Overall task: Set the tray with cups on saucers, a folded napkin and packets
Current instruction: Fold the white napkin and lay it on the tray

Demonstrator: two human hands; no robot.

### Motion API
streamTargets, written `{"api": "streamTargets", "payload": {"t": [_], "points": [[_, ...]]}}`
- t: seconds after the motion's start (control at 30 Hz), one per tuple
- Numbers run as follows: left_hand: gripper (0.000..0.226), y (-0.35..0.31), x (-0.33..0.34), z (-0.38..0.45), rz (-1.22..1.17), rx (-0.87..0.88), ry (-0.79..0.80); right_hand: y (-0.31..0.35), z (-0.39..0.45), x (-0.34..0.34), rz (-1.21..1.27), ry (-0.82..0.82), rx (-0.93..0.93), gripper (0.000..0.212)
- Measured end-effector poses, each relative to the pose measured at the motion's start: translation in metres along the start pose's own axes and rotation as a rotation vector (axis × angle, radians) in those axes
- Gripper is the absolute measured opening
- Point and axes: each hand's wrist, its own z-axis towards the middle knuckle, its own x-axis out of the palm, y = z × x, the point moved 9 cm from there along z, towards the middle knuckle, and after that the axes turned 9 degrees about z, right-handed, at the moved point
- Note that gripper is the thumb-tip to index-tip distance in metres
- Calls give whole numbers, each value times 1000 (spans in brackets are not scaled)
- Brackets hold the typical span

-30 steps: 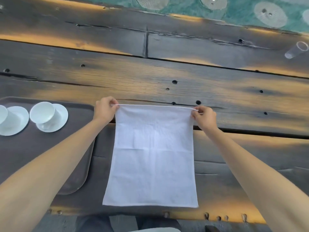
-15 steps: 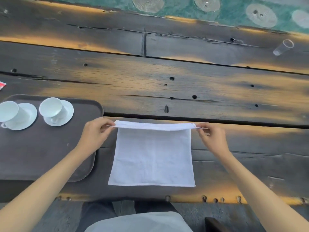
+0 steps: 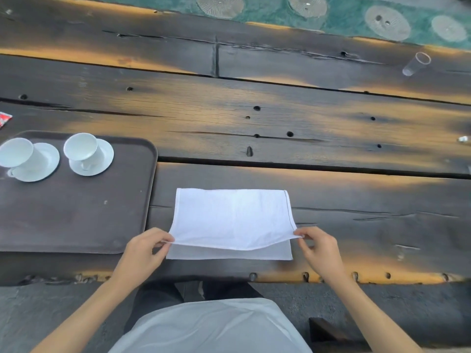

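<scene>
Left hand (image 3: 142,253) pinches napkin (image 3: 232,220) at near-left corner; right hand (image 3: 319,247) pinches near-right corner. Top layer held just above lower layer, fold at far edge. Tray (image 3: 76,225) left of left hand, carrying two cups on saucers (image 3: 88,154).

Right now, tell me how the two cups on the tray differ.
The left cup sits at the picture's left edge, its handle toward the person's left; the right cup stands nearer the tray's middle, its handle turned toward the person. Both are white, empty, upright and each stands on a white saucer.
</scene>
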Motion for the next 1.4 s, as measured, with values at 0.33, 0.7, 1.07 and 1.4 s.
{"api": "streamTargets", "payload": {"t": [0.33,0.7,1.07,1.4], "points": [[23,22,51,-32,102,-67,149,-35,-27,43,-80,130,61,19],[13,31,51,8,146,-199,152,-55,-23,62,-83,176,160,13],[28,70,59,98,-311,-751,-64,-40,108,52,304,-64,492,39],[14,98,65,110,-639,-867,-152,-53,137,46,262,-133,452,14]]}}
